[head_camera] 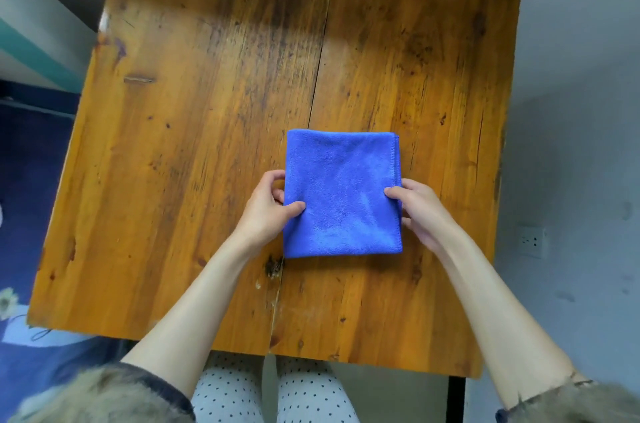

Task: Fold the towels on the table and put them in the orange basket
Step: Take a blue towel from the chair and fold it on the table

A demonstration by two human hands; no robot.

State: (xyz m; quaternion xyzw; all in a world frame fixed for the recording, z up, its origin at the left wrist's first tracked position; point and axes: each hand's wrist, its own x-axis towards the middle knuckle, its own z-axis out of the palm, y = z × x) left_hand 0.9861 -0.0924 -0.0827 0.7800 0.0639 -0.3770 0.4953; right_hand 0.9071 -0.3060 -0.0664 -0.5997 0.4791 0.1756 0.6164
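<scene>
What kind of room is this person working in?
Probably a room in a home: a worn wooden table stands against a plain wall with a power socket, and a blue floral fabric, perhaps bedding, lies beside it.

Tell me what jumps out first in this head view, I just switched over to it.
A bright blue towel, folded to a neat square, lies flat near the middle of the worn wooden table. The left hand pinches its left edge and the right hand its right edge, thumbs on top. No orange basket is in view.
</scene>
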